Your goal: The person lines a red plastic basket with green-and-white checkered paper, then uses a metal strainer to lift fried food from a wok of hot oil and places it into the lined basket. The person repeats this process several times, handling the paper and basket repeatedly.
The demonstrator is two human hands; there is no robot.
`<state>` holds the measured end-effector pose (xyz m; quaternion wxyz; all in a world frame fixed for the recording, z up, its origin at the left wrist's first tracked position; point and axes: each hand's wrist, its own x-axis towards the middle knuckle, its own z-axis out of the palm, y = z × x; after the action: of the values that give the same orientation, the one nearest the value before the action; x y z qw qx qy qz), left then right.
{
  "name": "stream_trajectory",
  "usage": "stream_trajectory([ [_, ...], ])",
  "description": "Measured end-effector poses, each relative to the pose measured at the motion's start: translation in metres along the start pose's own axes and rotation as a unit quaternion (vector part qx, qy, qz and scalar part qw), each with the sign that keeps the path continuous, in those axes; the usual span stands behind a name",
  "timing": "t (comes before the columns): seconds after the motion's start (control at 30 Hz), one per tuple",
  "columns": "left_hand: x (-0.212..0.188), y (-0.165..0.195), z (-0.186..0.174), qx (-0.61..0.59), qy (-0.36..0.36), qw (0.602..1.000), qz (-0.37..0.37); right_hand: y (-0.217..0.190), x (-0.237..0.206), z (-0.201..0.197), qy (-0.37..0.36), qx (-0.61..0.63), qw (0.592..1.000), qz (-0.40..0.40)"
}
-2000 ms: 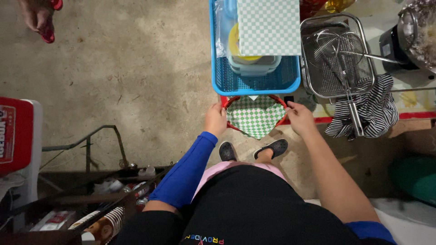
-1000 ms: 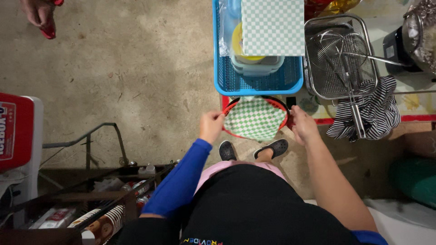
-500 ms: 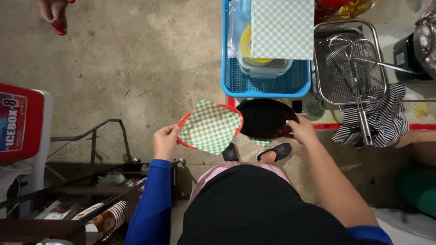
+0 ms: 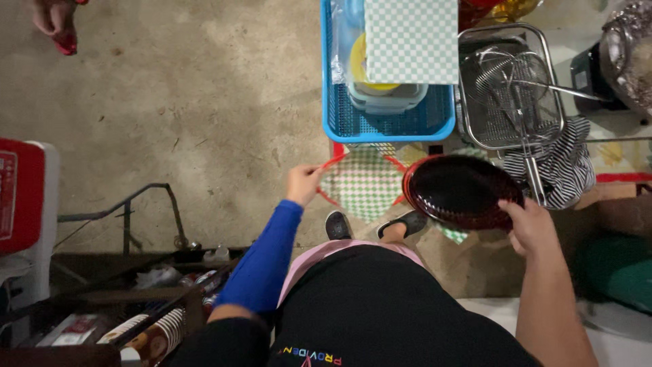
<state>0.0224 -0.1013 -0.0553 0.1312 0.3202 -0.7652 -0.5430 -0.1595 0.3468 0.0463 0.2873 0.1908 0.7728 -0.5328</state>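
We take the blue basket (image 4: 387, 119) as our landmark, standing at the near edge of the counter (image 4: 614, 160) with a checked paper sheet (image 4: 411, 41) and a yellow-lidded tub (image 4: 380, 92) inside it. Just below the basket's near wall, our left hand (image 4: 302, 183) holds a red-rimmed oval basket lined with green-checked paper (image 4: 363, 183); the fingers (image 4: 309, 178) pinch its left rim, which keeps the liner face-up and flat so that it does not slide out. Below and to the right of the blue basket, our right hand (image 4: 530, 228) holds a stack of dark red oval baskets (image 4: 462, 190); its fingers curl over the lower right rim and the stack tilts toward us, probably because one hand at the edge carries the weight. The lined basket and the stack sit side by side, their rims touching or nearly so; we cannot tell which. To the right of the blue basket stands a wire fry basket (image 4: 509, 88) with a skimmer in it, over a striped cloth (image 4: 564, 166), likely there to catch drips. Far left of the blue basket, on the concrete floor (image 4: 190, 88), another person's foot in a red sandal (image 4: 58, 24) shows.
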Motion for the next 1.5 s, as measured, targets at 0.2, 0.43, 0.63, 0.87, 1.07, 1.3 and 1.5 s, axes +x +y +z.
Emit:
stream_trajectory([
  [0.2, 0.020, 0.033, 0.031, 0.093, -0.043, 0.994, 0.024, -0.020, 0.007, 0.049, -0.050, -0.027, 0.996, -0.063],
  [0.43, 0.027, 0.032, 0.037, -0.006, -0.084, 0.993, -0.084, -0.010, 0.061, 0.126, -0.151, -0.089, 0.975, -0.138],
  [0.63, 0.017, 0.018, 0.024, -0.266, -0.108, 0.935, -0.206, -0.007, 0.061, 0.153, -0.181, 0.028, 0.979, -0.085],
  [0.87, 0.005, 0.030, 0.013, -0.241, -0.109, 0.934, -0.239, 0.001, 0.059, 0.159, -0.148, 0.019, 0.986, -0.080],
  [1.07, -0.004, 0.024, 0.015, -0.248, -0.160, 0.946, -0.135, 0.013, 0.054, 0.163, -0.063, -0.176, 0.950, -0.251],
  [1.3, 0.006, 0.019, 0.019, -0.300, -0.169, 0.917, -0.202, 0.001, 0.055, 0.156, -0.129, 0.011, 0.991, -0.045],
  [1.5, 0.010, 0.017, 0.004, -0.277, -0.206, 0.910, -0.231, -0.001, 0.045, 0.147, -0.219, 0.109, 0.969, 0.043],
])
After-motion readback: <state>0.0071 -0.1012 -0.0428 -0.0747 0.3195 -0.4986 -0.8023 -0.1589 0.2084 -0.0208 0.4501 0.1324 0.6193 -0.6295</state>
